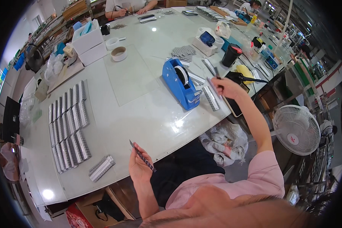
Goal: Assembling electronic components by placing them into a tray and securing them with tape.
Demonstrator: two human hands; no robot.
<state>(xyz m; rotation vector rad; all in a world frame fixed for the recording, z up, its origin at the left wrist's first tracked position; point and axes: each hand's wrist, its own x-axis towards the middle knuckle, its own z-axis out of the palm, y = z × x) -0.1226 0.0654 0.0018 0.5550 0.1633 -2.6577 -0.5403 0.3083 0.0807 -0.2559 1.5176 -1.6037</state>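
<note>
In my left hand (140,165), near the table's front edge, a narrow dark strip with light segments (143,157) is pinched and held at a slant. My right hand (226,87) reaches over the table's right side, fingers closed; what they grip is too small to make out. A dark thin piece and a pale strip show right at its fingertips. Beside it lies a short row of silvery strips (211,98). Just left of those stands a blue tape dispenser (174,81) with a roll in it.
Rows of silvery strips (66,125) lie at left, with a small stack (102,168) nearer me. Grey flat pieces (183,52) sit behind the dispenser, near a black cup (231,55). White boxes (88,41) and a tape roll (119,54) stand farther back. A fan (296,129) is at right. Across the table, another person works.
</note>
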